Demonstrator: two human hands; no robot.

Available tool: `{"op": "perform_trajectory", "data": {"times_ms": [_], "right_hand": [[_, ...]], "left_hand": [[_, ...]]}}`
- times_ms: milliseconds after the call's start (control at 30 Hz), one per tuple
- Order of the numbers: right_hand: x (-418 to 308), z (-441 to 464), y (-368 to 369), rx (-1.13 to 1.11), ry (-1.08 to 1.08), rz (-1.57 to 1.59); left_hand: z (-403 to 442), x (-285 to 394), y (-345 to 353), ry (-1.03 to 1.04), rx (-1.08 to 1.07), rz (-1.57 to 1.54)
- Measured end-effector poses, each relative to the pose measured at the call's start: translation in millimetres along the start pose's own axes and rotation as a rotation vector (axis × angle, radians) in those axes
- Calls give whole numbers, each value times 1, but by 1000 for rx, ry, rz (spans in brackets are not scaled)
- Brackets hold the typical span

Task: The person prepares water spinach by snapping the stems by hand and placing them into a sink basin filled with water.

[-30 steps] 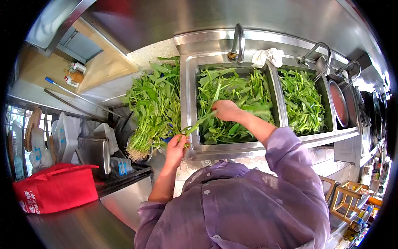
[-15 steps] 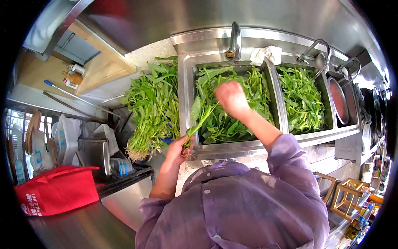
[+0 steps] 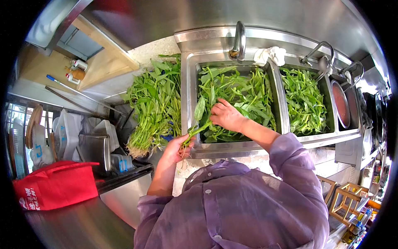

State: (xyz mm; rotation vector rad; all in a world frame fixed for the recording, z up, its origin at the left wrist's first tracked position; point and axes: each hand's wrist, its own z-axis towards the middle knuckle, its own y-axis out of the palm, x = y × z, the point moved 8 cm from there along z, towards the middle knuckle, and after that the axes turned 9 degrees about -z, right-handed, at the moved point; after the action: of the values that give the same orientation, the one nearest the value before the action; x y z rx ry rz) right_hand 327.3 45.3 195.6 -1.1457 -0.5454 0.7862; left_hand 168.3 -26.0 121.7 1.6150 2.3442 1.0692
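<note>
My left hand [image 3: 178,149] is closed around the root end of a few water spinach stems [image 3: 200,129], just off the front left corner of the left sink. Thin roots dangle below its fingers. Over the basin, my right hand [image 3: 227,116] pinches the same stems farther up, near the leaves. Under it, loose water spinach [image 3: 257,89] fills much of the left sink basin [image 3: 273,89]. A big pile of rooted water spinach [image 3: 153,99] stands left of the sink, roots toward me.
More cut greens [image 3: 304,101] fill the middle basin. A round reddish pan [image 3: 340,103] leans in the right basin. Curved faucets [image 3: 239,39] rise behind, with a white cloth [image 3: 269,55] on the rim. A red bag [image 3: 58,184] lies on the steel counter at left.
My right hand has come down toward me from above the basin and taken hold of the stems. My left hand keeps its grip at the root end.
</note>
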Motion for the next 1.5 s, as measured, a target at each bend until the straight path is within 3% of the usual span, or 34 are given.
{"op": "perform_trajectory", "data": {"times_ms": [100, 167, 200, 233, 267, 300, 367, 467, 533, 567, 667, 733, 767, 833, 933, 967, 1033, 1100, 1133, 1200, 1233, 1300, 1333, 1400, 1500], "right_hand": [[2, -6, 18, -10, 51, 91], [32, -14, 40, 11, 407, 549], [57, -28, 50, 114, 678, 677], [84, -48, 70, 34, 1018, 962], [103, -57, 68, 51, 1088, 929], [108, -51, 52, -86, 892, 416], [97, -52, 29, 67, 831, -65], [34, -9, -27, 251, 403, -94], [-13, 7, -33, 250, 87, -56], [-29, 9, -35, 276, 10, -52], [-33, 9, -6, 138, 40, 97], [-20, 9, 9, 97, 222, 422], [-22, 10, 13, 97, 218, 425], [1, -9, 57, 33, 889, 1418], [82, -43, 71, 375, 1250, 1383], [112, -57, 76, 338, 1258, 1160], [156, -78, 55, 186, 1175, 341], [168, -91, 54, 7, 1102, 22], [165, -92, 58, -2, 1091, 23], [147, -112, 98, -518, 1178, 69], [134, -118, 122, -655, 1170, 237], [99, -122, 159, -912, 1055, 110], [84, -114, 164, -978, 980, 73], [77, -154, 287, -1134, 693, -43], [72, -142, 285, -1192, 615, 49]], "left_hand": [[2, -3, 2, 13, 18, -18], [7, -4, 4, 30, 0, -45], [9, -5, 6, 42, -19, -72], [10, -5, 7, 47, -20, -78], [10, -4, 7, 62, -23, -73], [8, -2, 7, 76, -22, -68], [8, 1, 7, 73, 11, -55], [11, 4, 15, 56, 51, -24], [16, 1, 21, 27, 7, -11], [18, 1, 22, 26, 5, -9], [19, 0, 34, -6, -44, -33], [19, 0, 41, 60, -113, -78], [18, 2, 46, 118, -185, -118], [16, 4, 49, 169, -231, -153], [7, 14, 21, 366, -115, -120], [2, 12, 13, 362, -116, -121], [-14, 15, -17, 523, 76, -115], [-27, 11, -45, 600, 183, -139], [-34, 7, -63, 630, 268, -151], [-46, 2, -83, 678, 275, -178], [-53, 0, -88, 722, 283, -172], [-64, -9, -100, 739, 372, -211], [-71, -14, -109, 752, 452, -239], [-82, -24, -124, 764, 582, -218], [-97, -29, -133, 755, 770, -171]]}}
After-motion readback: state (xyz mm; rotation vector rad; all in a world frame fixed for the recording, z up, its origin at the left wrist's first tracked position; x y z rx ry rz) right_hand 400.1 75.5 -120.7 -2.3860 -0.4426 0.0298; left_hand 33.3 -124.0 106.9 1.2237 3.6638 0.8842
